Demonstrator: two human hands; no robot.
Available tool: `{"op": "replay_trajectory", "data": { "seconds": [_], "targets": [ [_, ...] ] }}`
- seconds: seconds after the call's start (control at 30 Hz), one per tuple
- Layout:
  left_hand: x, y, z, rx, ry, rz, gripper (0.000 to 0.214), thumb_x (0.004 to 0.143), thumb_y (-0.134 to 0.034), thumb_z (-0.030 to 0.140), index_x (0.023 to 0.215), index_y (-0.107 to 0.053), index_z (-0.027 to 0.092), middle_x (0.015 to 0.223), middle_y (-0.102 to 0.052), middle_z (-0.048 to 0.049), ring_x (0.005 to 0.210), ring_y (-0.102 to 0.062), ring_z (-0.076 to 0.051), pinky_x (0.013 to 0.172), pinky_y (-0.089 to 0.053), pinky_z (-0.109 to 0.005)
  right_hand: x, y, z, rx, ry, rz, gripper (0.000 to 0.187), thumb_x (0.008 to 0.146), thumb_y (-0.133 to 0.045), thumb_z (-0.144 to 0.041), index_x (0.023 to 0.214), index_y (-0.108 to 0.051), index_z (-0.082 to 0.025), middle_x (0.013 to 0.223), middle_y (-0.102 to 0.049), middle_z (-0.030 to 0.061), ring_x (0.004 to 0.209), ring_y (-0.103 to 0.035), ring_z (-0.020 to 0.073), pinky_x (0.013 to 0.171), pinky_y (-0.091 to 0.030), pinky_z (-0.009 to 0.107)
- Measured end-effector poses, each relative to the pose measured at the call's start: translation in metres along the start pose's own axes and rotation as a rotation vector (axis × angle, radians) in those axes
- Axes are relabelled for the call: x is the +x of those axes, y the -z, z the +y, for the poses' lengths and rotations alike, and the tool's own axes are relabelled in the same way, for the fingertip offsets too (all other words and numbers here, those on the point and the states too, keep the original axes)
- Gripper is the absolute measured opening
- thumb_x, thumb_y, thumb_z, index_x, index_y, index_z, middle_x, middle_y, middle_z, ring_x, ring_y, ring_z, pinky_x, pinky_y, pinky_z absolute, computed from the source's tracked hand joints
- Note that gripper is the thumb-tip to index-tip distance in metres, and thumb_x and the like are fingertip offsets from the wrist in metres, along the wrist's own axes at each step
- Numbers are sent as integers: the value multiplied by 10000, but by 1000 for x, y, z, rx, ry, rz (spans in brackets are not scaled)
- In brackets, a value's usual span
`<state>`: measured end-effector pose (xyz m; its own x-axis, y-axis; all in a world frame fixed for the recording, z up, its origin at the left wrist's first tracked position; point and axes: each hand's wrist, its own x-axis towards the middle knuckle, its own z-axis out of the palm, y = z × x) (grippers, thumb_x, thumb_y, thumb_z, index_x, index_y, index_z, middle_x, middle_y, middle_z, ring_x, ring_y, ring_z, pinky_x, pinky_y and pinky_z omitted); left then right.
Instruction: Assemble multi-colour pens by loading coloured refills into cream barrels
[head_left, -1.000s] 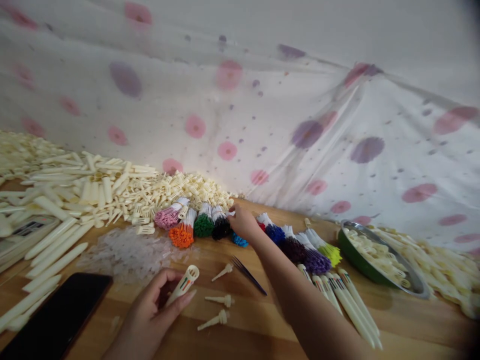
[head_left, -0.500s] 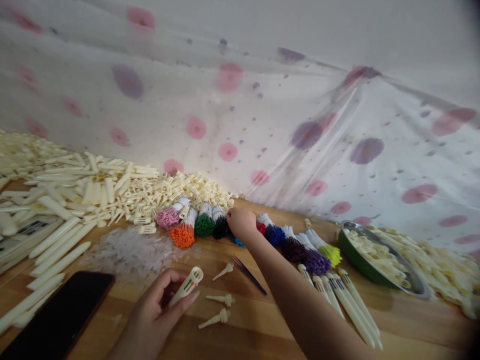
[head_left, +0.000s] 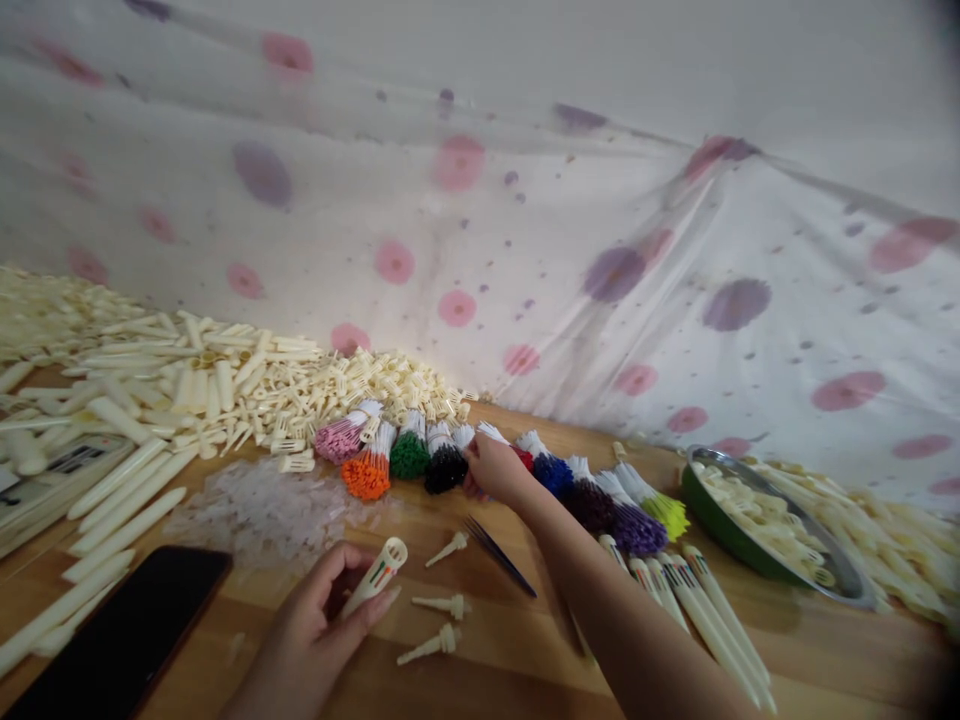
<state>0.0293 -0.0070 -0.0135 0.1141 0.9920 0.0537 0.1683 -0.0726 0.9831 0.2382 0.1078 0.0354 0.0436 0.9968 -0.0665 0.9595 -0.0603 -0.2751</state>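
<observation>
My left hand (head_left: 311,625) grips a cream multicolour pen barrel (head_left: 374,580) upright at a tilt, its open slotted end up; orange and green tips show in the slots. My right hand (head_left: 495,468) reaches into the row of coloured pen refills, its fingers closed over a bundle between the black refills (head_left: 444,470) and the red refills (head_left: 525,458). What those fingers pinch is hidden. Left of it lie green refills (head_left: 409,455), orange refills (head_left: 366,475) and pink refills (head_left: 341,437); to its right, blue refills (head_left: 553,470), dark refills (head_left: 589,500), purple refills (head_left: 637,530) and yellow refills (head_left: 666,515).
Several cream tapered parts (head_left: 437,608) and tweezers (head_left: 501,555) lie between my hands. Clear plastic pieces (head_left: 262,510), a phone (head_left: 124,630) and heaped cream barrels (head_left: 172,370) are left. Filled pens (head_left: 712,620) and a green bowl (head_left: 731,530) of cream parts stand right.
My right hand has shifted slightly right and towards me, from beside the black refills, uncovering more of them. My left hand still holds the pen barrel in nearly the same place.
</observation>
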Motion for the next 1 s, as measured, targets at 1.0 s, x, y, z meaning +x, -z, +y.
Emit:
{"op": "replay_trajectory", "data": {
  "seconds": [1.0],
  "targets": [
    [-8, 3, 6, 197, -10, 22, 217, 726, -625, 407, 625, -608, 215, 514, -516, 54, 518, -509, -140, 487, -409, -192, -109, -22, 11, 1138, 266, -519, 366, 810, -545, -515, 805, -502, -151, 705, -633, 30, 585, -601, 103, 428, -421, 154]
  ]
}}
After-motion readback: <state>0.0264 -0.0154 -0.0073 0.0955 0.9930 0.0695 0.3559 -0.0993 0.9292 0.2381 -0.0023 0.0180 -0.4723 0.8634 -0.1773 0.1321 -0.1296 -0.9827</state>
